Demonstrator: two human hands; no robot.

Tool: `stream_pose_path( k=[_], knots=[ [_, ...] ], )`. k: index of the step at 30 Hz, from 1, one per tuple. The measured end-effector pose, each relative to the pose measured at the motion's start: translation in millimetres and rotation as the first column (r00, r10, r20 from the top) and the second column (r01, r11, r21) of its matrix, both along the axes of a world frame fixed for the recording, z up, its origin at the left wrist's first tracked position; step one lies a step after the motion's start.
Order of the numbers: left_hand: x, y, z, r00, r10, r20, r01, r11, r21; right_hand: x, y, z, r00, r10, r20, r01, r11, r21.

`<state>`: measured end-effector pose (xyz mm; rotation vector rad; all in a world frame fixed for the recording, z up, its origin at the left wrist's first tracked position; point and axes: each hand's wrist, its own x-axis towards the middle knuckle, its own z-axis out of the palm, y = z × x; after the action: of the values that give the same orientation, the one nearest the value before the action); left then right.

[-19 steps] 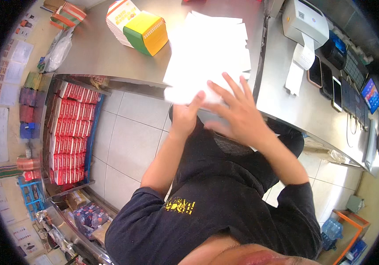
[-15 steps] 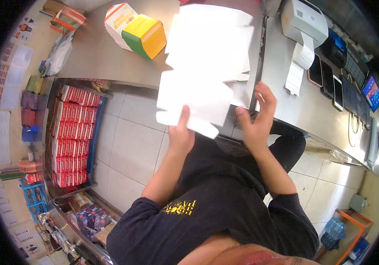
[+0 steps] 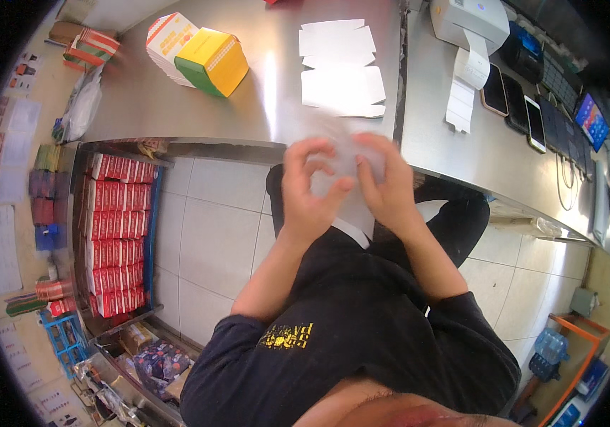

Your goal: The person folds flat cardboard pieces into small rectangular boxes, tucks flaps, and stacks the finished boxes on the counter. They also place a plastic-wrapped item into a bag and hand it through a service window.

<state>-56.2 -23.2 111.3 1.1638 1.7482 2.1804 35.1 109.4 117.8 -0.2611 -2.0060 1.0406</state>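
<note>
A white die-cut cardboard box blank (image 3: 349,206), smeared by motion, is between my hands above my lap. My right hand (image 3: 389,186) grips its right side, thumb and fingers bent over the card. On the other side my left hand (image 3: 310,196) is open, its curled fingers and thumb apart near the card's face. Beyond them, flat white box blanks (image 3: 342,85) lie on the metal table (image 3: 269,114) near its right edge. Folded yellow, green and white cartons (image 3: 212,60) stand farther left.
To the right, a second metal table (image 3: 426,135) holds a label printer (image 3: 470,21), a label strip (image 3: 459,107), several phones (image 3: 534,124) and a lit tablet (image 3: 593,127). On the left, a drawer holds rows of red and white boxes (image 3: 116,235).
The white box blank has come down and toward me, uncovering the flat blanks on the table. My left hand has let go of its edge; my right hand has moved left and gripped it.
</note>
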Motion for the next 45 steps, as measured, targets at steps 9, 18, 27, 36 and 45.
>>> stream_pose_path(
  k=[9,18,27,36,45],
  knots=[
    [-2.5,36.5,17.7,0.862,-0.15,0.485,0.164,0.986,0.015,15.6,17.4,7.2,0.996,-0.072,-0.058,0.026,0.818,-0.575],
    [-0.3,25.6,17.7,0.886,-0.215,0.412,0.239,0.971,-0.007,17.7,7.4,20.1,0.99,0.024,-0.139,-0.083,0.894,-0.44],
    [5.1,25.1,21.6,0.816,-0.233,0.529,0.233,0.97,0.069,25.2,11.5,40.7,1.0,0.024,0.0,-0.024,0.983,-0.184],
    [12.6,17.3,14.8,0.843,-0.184,0.505,0.22,0.975,-0.012,30.6,7.5,31.7,0.999,0.001,0.046,0.003,0.995,-0.104],
    [19.8,25.1,18.4,0.965,-0.031,0.261,0.06,0.993,-0.105,29.0,0.5,22.0,0.998,0.021,0.054,0.01,0.862,-0.507]
  ],
)
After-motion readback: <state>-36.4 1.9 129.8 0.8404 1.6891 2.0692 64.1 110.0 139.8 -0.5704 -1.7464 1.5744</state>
